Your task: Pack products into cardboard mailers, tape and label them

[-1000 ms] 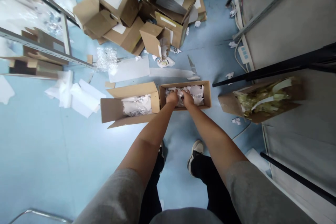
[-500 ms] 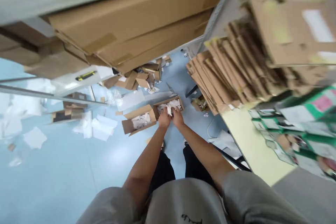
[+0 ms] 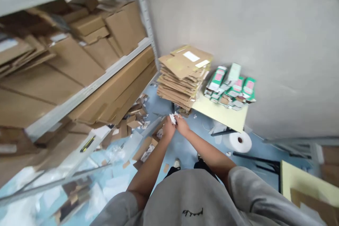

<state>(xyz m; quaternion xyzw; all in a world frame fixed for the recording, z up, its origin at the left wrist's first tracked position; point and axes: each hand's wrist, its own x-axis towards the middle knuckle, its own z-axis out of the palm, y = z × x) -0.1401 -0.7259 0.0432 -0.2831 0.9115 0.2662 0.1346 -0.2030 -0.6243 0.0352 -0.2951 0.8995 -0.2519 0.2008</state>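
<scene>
My left hand (image 3: 168,129) and my right hand (image 3: 181,124) are held together in front of me, both closed on a small bundle of crumpled white paper (image 3: 173,117). They hang above two open cardboard boxes (image 3: 145,147) on the blue floor, which hold more white packing. Just beyond my hands a stack of flattened cardboard (image 3: 182,74) rests on a pale yellow table (image 3: 221,111).
A grey metal shelf rack (image 3: 87,90) loaded with cardboard boxes fills the left. Green and white packets (image 3: 230,85) lie on the table by the grey wall. A white roll (image 3: 239,141) stands on the floor. Cardboard scraps and paper (image 3: 134,118) litter the floor.
I have straightened up from the floor boxes, and my view has swung up to the shelves and wall. Both hands rose out of the right box with white paper in them.
</scene>
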